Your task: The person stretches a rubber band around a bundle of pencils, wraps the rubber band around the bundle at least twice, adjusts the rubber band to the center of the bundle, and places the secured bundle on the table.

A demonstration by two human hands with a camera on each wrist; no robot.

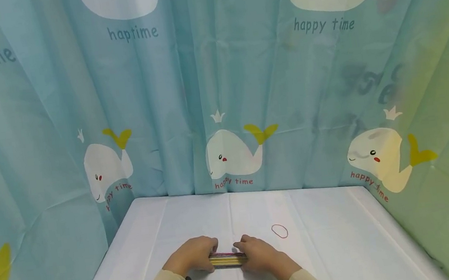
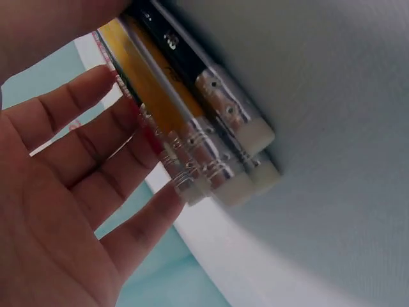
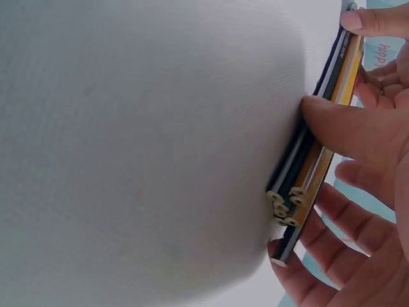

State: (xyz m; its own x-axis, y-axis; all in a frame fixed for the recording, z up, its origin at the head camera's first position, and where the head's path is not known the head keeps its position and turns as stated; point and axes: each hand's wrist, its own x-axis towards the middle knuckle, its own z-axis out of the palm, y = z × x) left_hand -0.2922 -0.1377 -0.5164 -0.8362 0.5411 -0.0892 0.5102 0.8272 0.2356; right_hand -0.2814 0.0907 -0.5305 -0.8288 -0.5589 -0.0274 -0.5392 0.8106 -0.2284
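Observation:
Both hands hold a bundle of several pencils lengthwise between them, low over the table. My left hand grips the eraser end, its thumb on the near side and its fingers on the far side. White erasers in silver metal bands show there, on yellow, dark and red barrels. At the other end my right hand grips the bundle, thumb pressed along the barrels. The blunt tips look unsharpened, and one dark and silver pencil sticks out past the others.
A white-covered table lies under the hands, with a red outlined oval drawn beyond the right hand. Blue-green curtains printed with white whales hang behind the table and along its sides.

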